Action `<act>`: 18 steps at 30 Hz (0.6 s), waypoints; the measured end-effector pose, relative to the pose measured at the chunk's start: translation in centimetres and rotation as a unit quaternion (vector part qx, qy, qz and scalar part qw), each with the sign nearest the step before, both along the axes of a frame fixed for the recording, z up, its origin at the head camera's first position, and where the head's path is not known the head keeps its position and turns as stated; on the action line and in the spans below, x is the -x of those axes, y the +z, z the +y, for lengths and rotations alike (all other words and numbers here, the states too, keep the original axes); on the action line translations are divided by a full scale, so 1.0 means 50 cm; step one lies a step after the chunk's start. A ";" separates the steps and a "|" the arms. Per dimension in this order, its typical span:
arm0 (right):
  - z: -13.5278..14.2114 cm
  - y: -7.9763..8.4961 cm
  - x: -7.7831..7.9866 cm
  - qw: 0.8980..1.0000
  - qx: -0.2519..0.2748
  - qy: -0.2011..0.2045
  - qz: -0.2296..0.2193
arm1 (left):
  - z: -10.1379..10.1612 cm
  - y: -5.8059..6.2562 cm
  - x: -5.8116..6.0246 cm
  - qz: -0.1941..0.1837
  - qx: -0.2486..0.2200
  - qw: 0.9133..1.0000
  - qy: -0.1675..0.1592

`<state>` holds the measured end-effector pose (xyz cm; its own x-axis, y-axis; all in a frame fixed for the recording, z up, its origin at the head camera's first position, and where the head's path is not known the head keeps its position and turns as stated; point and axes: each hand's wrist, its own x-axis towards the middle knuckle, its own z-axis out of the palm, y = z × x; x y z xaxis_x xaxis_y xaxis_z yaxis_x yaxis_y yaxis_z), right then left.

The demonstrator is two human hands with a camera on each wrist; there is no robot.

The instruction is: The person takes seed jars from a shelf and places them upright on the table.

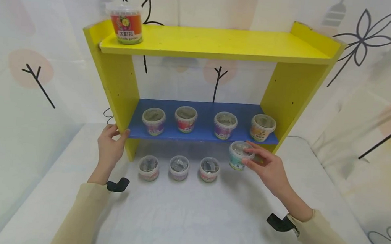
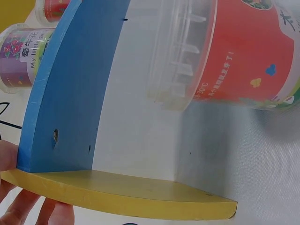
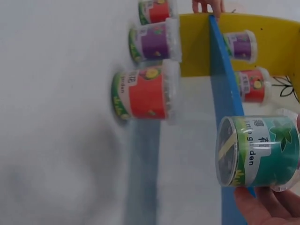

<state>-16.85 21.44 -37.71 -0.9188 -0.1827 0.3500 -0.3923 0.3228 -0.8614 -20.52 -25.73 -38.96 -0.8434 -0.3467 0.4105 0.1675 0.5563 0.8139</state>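
My right hand (image 1: 270,173) grips a small plastic tub with a teal label (image 1: 237,161), fingers near its lid, just in front of the blue shelf board (image 1: 194,137). The right wrist view shows the teal tub (image 3: 267,150) lifted off the table, its clear base facing the camera. At the left end of the shelf, my left hand (image 1: 111,146) holds the yellow side panel (image 1: 114,81), thumb at the blue board's corner. Four similar tubs stand along the blue board, among them a purple one (image 1: 225,125) and an orange one (image 1: 262,127).
Three lidded tubs stand in a row on the white table (image 1: 187,221), including a red-labelled one (image 1: 209,170). An orange-red tub (image 1: 127,26) sits at the left of the yellow top shelf (image 1: 215,43). A patterned white cloth (image 1: 204,8) hangs behind.
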 end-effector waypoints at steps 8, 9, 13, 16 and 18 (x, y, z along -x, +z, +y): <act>-0.004 -0.040 0.009 1.000 0.019 0.010 -0.017 | 0.000 0.001 -0.001 0.002 -0.001 1.000 0.001; -0.005 -0.046 0.011 1.000 0.018 0.010 -0.019 | -0.001 0.001 -0.001 0.004 -0.001 1.000 0.000; -0.010 -0.071 0.017 0.999 0.012 0.012 -0.033 | -0.002 0.001 0.001 0.005 -0.001 1.000 -0.001; -0.013 -0.085 0.021 0.999 0.003 0.010 -0.044 | -0.002 0.001 0.001 0.002 -0.001 1.000 0.000; -0.015 -0.091 0.023 0.999 -0.002 0.008 -0.051 | -0.002 0.001 0.001 -0.001 -0.001 1.000 0.002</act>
<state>-17.98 20.70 -42.27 -0.9464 -0.1990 0.2544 -0.3081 0.3196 -0.8960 -20.59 -25.83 -38.94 -0.8431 -0.3503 0.4080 0.1638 0.5554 0.8153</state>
